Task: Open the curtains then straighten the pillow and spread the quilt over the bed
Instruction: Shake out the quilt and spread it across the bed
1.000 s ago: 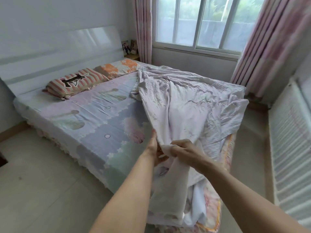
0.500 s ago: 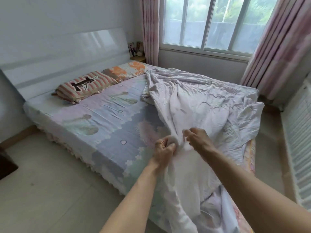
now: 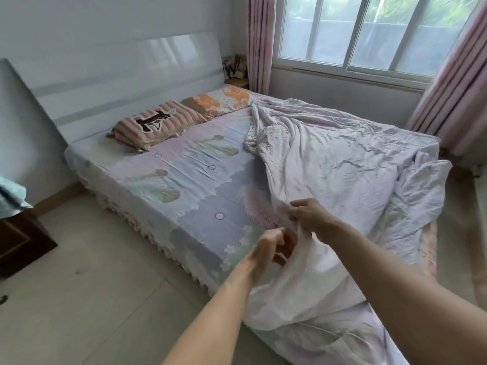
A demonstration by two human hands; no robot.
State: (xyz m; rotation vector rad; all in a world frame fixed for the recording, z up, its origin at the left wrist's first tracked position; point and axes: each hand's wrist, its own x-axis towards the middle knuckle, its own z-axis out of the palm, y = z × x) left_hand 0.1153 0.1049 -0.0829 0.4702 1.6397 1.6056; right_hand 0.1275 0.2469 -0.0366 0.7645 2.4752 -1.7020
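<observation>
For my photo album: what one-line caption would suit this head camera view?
Both hands, left hand and right hand, grip the crumpled quilt at the bed's foot, curtains open.

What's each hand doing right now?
Left hand: fingers curled, gripping the quilt edge.
Right hand: pinching the same quilt edge, further up.

— What kind of place is this?
— A bedroom in a home. A wide bed (image 3: 184,185) with a white glossy headboard (image 3: 126,75) fills the room, with two pillows (image 3: 158,122) and a crumpled quilt (image 3: 329,164).
— Anything else?
— Pink curtains (image 3: 259,43) beside a window (image 3: 369,32), and a tiled floor (image 3: 79,299).
</observation>
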